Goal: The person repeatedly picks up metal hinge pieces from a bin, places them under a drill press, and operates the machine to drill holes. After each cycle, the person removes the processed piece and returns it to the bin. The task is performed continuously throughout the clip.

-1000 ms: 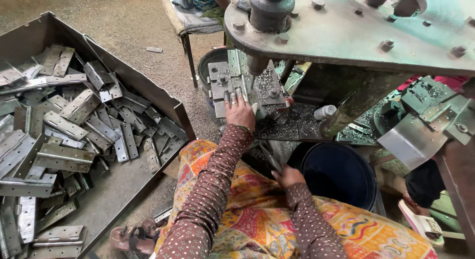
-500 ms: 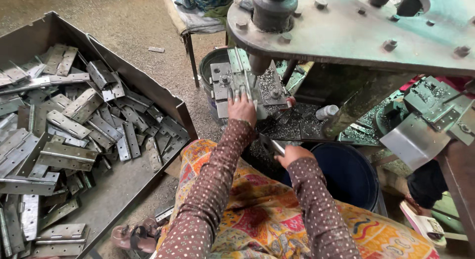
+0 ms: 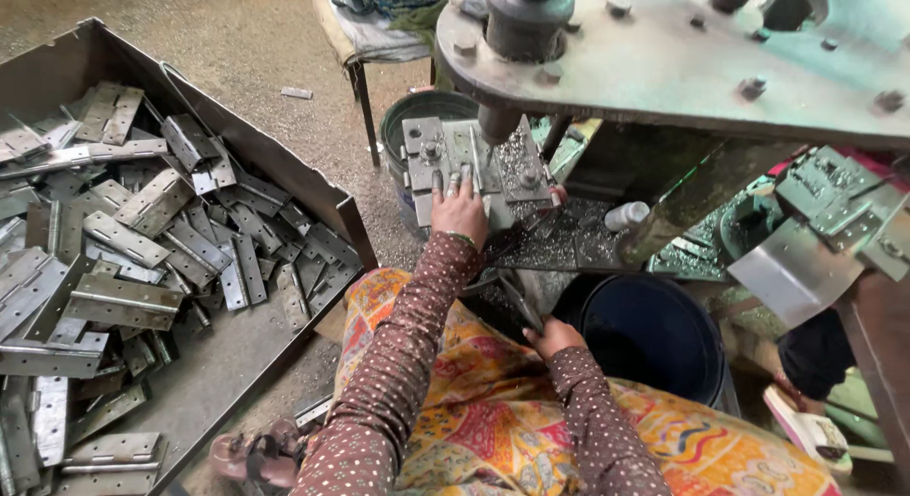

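Left hand (image 3: 459, 210) stretched forward, palm down, fingers spread flat and open on the grey metal die block (image 3: 466, 160) under the press ram (image 3: 524, 27), gripping nothing. Right hand (image 3: 553, 337) lower, near the lap, fingers curled closed round the end of a thin metal piece (image 3: 519, 302), probably a hinge leaf, tilted up toward the press. Just right of that hand, a dark blue bucket (image 3: 654, 335). Metal chips scattered over the press bed (image 3: 569, 240) beside a small white bottle (image 3: 626, 215). Far left, on the floor, a large metal tray (image 3: 237, 349) heaped with steel hinges (image 3: 123, 302). Brown dotted sleeves, bright patterned cloth (image 3: 493, 430) across the knees.
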